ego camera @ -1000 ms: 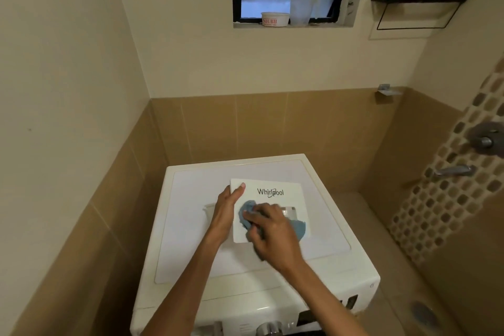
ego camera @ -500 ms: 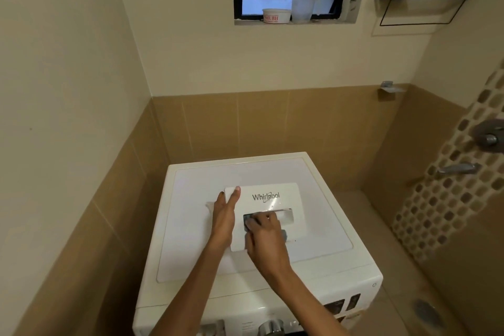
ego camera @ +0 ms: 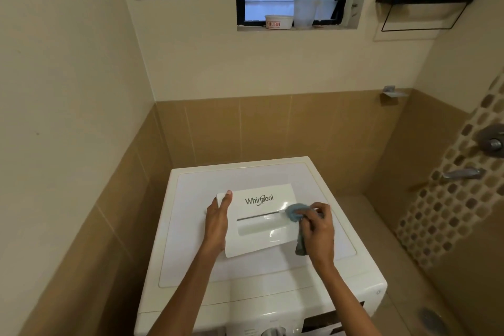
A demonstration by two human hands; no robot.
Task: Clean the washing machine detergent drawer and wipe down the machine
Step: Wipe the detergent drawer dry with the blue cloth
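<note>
the white plastic detergent drawer front (ego camera: 261, 239) with grey whirlpool lettering lies flat and slightly skewed on the top of the white washing machine (ego camera: 191, 254). the left hand (ego camera: 216, 219) rests along its left edge, fingers straight and together. the right hand (ego camera: 317, 229) has its fingers curled tight round a crumpled blue-grey cloth (ego camera: 294, 213), held against the drawer's right side at the end of the dark handle slot (ego camera: 257, 217). a tail of cloth seems to hang under the palm.
</note>
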